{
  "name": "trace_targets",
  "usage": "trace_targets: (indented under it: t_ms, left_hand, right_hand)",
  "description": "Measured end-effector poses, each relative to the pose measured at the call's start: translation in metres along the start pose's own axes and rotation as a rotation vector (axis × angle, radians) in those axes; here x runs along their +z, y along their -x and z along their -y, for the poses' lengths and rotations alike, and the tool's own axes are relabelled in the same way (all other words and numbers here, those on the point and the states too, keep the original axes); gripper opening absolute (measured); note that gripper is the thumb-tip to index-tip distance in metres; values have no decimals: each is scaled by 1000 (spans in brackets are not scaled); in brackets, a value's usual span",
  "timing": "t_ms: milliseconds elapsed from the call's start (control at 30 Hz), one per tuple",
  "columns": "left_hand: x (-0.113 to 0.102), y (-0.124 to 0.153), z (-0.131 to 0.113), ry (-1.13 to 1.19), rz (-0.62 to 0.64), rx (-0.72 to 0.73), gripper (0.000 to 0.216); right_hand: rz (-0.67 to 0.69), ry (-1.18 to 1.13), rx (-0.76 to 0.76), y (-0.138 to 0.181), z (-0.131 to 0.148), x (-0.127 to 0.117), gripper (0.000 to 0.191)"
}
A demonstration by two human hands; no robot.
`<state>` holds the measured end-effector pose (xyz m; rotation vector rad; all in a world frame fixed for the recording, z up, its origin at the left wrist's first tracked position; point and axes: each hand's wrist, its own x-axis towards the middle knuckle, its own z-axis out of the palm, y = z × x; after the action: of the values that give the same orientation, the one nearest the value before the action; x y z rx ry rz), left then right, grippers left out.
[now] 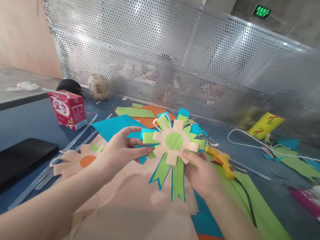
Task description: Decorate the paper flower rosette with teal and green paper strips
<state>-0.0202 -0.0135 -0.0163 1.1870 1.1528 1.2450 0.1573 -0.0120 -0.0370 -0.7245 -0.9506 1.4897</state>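
Note:
Between my two hands is a layered felt rosette (175, 140) in peach, green and blue, raised above the table with its front towards me. Two green-and-blue ribbon tails hang from its lower edge, and a thin white loop sticks out at its upper left. My left hand (124, 146) pinches a petal on the left side. At the lower right, my right hand (200, 172) grips it with the thumb on the front. Below lies a stack of peach felt sheets (144, 222). A second peach felt flower with an orange centre (87, 161) rests to the left.
A yellow glue gun (225, 164) with a black cord lies right of my hands. Clear glue sticks (50, 168), a black phone (5, 165) and a pink box (68, 110) are on the left. Green felt (271, 217) spreads rightward. A perforated metal screen (148, 34) stands behind the table.

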Motion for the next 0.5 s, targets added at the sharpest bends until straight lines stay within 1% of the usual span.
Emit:
trace_targets:
  t_ms: [100, 233, 300, 400, 500]
  left_hand:
    - [1, 0, 2, -27, -15, 12, 53]
    - [2, -1, 4, -63, -60, 25, 52]
    - [2, -2, 6, -58, -60, 29, 52]
    - [2, -3, 8, -53, -57, 17, 53]
    - [2, -4, 9, -81, -69, 13, 54]
  right_hand:
    - [23, 5, 13, 3, 0, 2, 5]
    - [7, -56, 33, 5, 2, 6, 23]
    - [-11, -63, 62, 5, 3, 6, 27]
    - [-25, -61, 102, 6, 4, 7, 30]
    - [-23, -46, 108, 6, 5, 7, 30]
